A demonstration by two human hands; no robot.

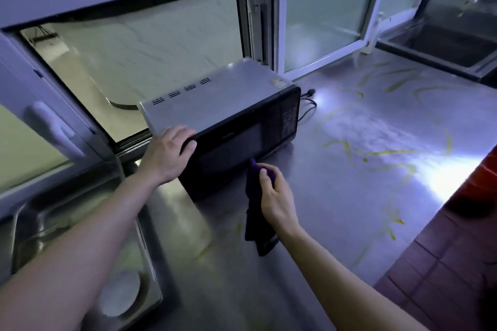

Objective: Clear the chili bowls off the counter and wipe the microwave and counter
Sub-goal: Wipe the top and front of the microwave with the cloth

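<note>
Two grips busy — left grip (168,154) clasping a corner of the microwave (215,105) on the tabletop (349,196), right grip (274,196) pinching the purple cloth (254,212) at its door — dangling tail apt to smear yellow streaks (347,146).

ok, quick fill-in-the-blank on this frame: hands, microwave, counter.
1. The right hand pinches a ____ cloth.
2. The left hand clasps the microwave's front corner; its door is ____.
3. The streaks on the counter are ____.
4. In the sink lies a round ____ dish.
Missing: purple; shut; yellow; white.
</note>
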